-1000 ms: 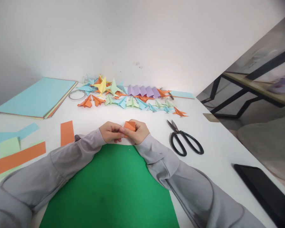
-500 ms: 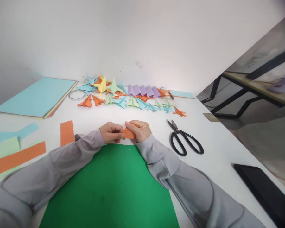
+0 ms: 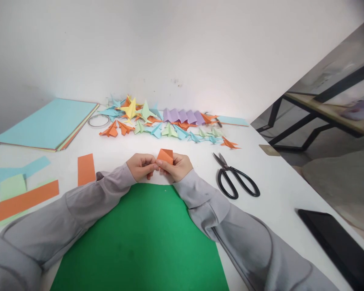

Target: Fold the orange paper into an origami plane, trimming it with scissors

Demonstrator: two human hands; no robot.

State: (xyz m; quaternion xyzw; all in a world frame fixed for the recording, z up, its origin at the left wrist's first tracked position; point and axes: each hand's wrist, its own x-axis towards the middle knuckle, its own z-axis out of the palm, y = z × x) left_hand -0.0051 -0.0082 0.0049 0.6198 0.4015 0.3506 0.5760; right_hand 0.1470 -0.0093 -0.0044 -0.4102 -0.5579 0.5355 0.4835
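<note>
A small folded piece of orange paper [image 3: 165,155] stands up between my hands, just past the far edge of a green sheet [image 3: 139,238]. My right hand [image 3: 182,165] pinches it between thumb and fingers, with the thumb across its near side. At its lower left corner, my left hand [image 3: 142,166] is closed with thumb and fingertips on the paper. The fingers partly cover its lower edge. Behind the hands lie several folded paper planes [image 3: 169,130] in orange, blue, green and yellow.
Black-handled scissors [image 3: 230,173] lie to the right, a black tablet-like device [image 3: 336,246] nearer the right edge. Coloured sheets [image 3: 45,123] are stacked at the back left. Orange strips [image 3: 86,169] and paper scraps lie on the left. A wire coil [image 3: 98,120] and pleated purple paper [image 3: 183,116] are farther back.
The orange paper has been turned upward and now rises above my fingertips, where before it lay lower between the hands. Both hands have shifted only slightly.
</note>
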